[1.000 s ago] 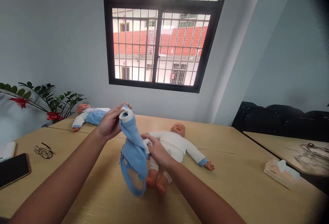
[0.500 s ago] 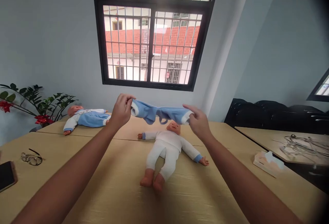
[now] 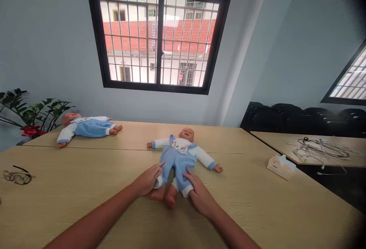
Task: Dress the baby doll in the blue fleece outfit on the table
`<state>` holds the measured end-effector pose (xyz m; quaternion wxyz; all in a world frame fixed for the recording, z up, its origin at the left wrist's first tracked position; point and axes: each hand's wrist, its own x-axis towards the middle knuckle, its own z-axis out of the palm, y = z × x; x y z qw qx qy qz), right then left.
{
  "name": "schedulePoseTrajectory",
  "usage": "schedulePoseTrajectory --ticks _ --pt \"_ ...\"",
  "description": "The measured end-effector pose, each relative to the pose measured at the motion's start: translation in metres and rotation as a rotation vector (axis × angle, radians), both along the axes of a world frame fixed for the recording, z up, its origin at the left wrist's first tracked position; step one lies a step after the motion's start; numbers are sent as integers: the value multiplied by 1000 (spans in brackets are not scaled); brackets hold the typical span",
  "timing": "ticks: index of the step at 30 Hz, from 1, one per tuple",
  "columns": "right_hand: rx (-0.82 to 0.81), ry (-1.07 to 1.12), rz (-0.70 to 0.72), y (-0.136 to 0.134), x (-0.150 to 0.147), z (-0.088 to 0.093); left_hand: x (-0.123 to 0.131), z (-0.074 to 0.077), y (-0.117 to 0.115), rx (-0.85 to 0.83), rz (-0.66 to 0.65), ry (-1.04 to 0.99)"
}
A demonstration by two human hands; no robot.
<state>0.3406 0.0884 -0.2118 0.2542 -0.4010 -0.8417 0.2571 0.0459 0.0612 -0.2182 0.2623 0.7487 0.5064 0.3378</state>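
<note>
A baby doll [image 3: 187,134] in a white top and white trousers lies face up on the table, its feet toward me. Light-blue overalls [image 3: 174,157] with white cuffs and an animal-face bib are spread over its chest and legs. My left hand [image 3: 148,179] has its fingers closed on the overalls' left leg near the cuff. On the right leg, my right hand [image 3: 200,193] grips the cloth beside the cuff, with its index finger lying along the fabric. The doll's bare feet [image 3: 166,196] stick out between the two cuffs.
A second doll [image 3: 91,127] in blue overalls lies at the back left, near a potted plant [image 3: 40,115]. Glasses [image 3: 18,176] rest at the left. A tissue box [image 3: 281,167] stands at the right. Cables [image 3: 323,150] lie on another table by black chairs [image 3: 297,117].
The overalls, held stretched in the air above the doll's head, have come down onto its body. Both hands moved down and toward me, still at the leg cuffs. My view shifted right.
</note>
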Motion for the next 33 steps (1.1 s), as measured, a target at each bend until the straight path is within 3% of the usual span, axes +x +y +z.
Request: schedulePoseTrajectory --ticks 5,10,12,15,17,19,22,25,28,30,33 --pt "-76 161 -31 -17 0 -6 24 -12 -30 14 -15 23" --pt "-69 208 -32 -50 32 -8 36 -13 -74 17 -43 39" --pt "-50 201 -18 -65 51 -1 33 -10 -89 52 -60 48" --pt "-105 92 154 -77 77 28 22 -2 -92 154 -24 50" --pt "-135 79 252 -70 85 55 15 4 -76 225 25 46" --pt "-96 165 226 -50 76 80 10 11 -45 287 86 48" --pt "-50 174 103 -1 30 99 11 26 18 356 169 108" --pt "70 -94 86 51 -31 90 19 43 78 375 106 199" --pt "273 -309 -69 83 -68 67 25 58 112 364 -19 259" --pt "315 -329 -125 92 -74 54 25 63 119 359 -53 282" --pt "406 -263 -144 92 -65 42 22 65 106 351 -53 281"
